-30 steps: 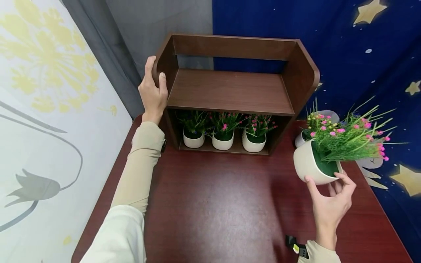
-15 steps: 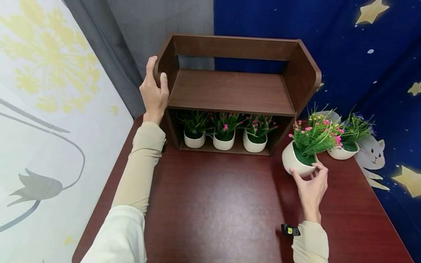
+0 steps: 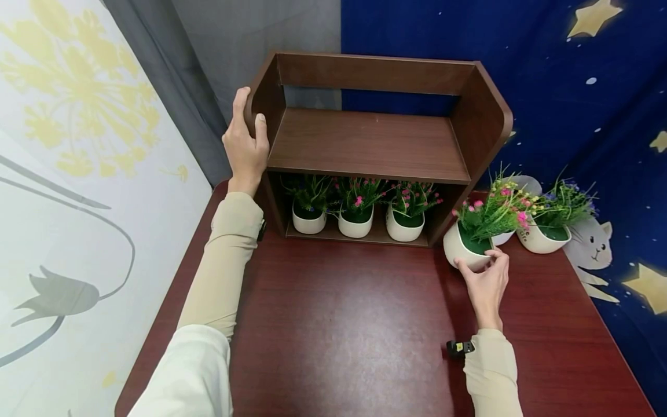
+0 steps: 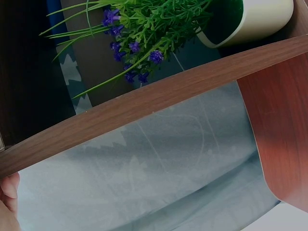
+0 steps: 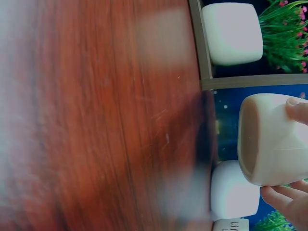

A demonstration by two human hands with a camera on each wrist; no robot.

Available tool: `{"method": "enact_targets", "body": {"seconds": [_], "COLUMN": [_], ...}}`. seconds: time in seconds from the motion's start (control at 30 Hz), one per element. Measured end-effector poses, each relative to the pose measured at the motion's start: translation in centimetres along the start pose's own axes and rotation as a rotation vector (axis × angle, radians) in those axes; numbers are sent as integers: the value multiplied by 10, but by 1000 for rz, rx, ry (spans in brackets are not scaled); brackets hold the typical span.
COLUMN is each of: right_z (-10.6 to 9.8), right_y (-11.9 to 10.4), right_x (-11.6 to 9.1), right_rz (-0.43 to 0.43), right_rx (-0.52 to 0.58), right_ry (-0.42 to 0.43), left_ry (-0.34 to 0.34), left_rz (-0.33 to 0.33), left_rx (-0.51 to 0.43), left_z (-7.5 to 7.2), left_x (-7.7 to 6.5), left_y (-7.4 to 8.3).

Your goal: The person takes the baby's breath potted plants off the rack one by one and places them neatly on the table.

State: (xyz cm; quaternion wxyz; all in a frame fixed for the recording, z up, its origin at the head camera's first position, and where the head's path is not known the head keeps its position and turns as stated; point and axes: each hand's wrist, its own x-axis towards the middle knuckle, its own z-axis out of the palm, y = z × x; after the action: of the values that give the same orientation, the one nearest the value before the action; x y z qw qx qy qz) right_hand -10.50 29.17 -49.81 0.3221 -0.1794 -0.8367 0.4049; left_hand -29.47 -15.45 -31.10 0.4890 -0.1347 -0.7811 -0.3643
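Observation:
My right hand (image 3: 487,286) pinches the rim of a white potted plant (image 3: 464,248) with pink flowers, thumb on the near side. The pot is off the table, just right of the shelf; its underside shows in the right wrist view, where the held pot (image 5: 279,139) is between thumb and fingers. At the upper left, my left hand (image 3: 246,147) holds the left side panel of the brown wooden shelf (image 3: 370,145), thumb inside and fingers outside. Part of that hand's fingers (image 4: 9,190) appears at the panel's edge in the left wrist view.
Three white potted plants (image 3: 355,225) stand in a row in the shelf's lower compartment. More potted plants (image 3: 544,238) stand on the table's right, behind the held one. The dark red table (image 3: 339,324) runs forward of the shelf. A patterned panel (image 3: 104,202) borders the left.
My right hand has carried the potted plant left toward the shelf's right side, and the pot has turned more upright. My left hand stays on the shelf panel.

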Motion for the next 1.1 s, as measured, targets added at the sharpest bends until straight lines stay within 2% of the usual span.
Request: {"method": "enact_targets", "body": {"seconds": [0.6, 1.1], "right_z": [26, 38], "right_y": [27, 29], "right_x": [23, 38], "right_rz": [-49, -49], "right_rx": [-26, -45], "right_ry": [-107, -137], "left_ry": [-2, -3], "left_rz": [-3, -6], "left_rx": [-10, -20], "left_z": [3, 4], "left_x": [-1, -4], "left_y": [4, 6]}}
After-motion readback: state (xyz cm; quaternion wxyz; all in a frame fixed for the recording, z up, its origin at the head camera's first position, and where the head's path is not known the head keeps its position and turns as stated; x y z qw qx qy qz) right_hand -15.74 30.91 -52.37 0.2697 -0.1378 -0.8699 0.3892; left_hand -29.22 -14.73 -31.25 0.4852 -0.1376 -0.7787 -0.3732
